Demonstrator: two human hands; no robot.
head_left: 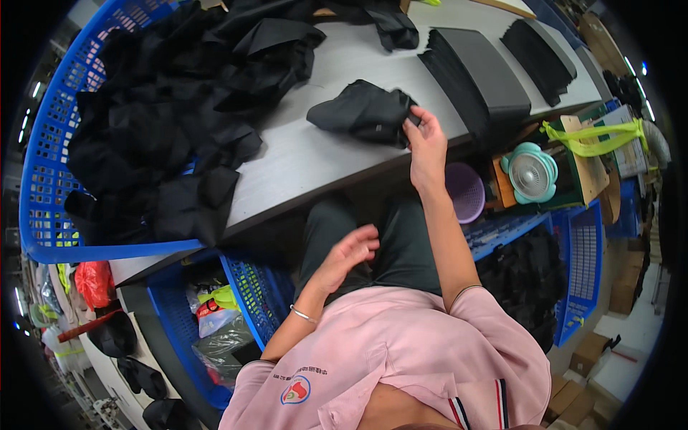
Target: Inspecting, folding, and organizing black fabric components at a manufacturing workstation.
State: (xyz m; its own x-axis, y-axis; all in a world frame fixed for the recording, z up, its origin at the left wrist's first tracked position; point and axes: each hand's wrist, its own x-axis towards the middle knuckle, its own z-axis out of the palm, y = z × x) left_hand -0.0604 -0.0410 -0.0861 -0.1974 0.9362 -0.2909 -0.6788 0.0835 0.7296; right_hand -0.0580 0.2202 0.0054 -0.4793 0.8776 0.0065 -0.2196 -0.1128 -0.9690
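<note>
On the grey table lies a folded black fabric piece [362, 113], its right end pinched between the thumb and fingers of my right hand [428, 140]. My left hand [351, 252] is over my lap, away from the table, fingers stretched out and holding nothing. To the left, a big heap of black fabric pieces [172, 136] fills and spills over a blue plastic basket [115, 252]. Right of the held piece stands a neat stack of black fabric pieces [476, 72], with a smaller black stack [541, 57] beyond it.
A turquoise fan [530, 172] and a purple basket [464, 192] sit below the table's right edge. Blue crates flank my legs: the left crate [247, 294] holds plastic bags, the right crate [577, 265] black fabric. The table's near edge [308, 188] runs in front of my knees.
</note>
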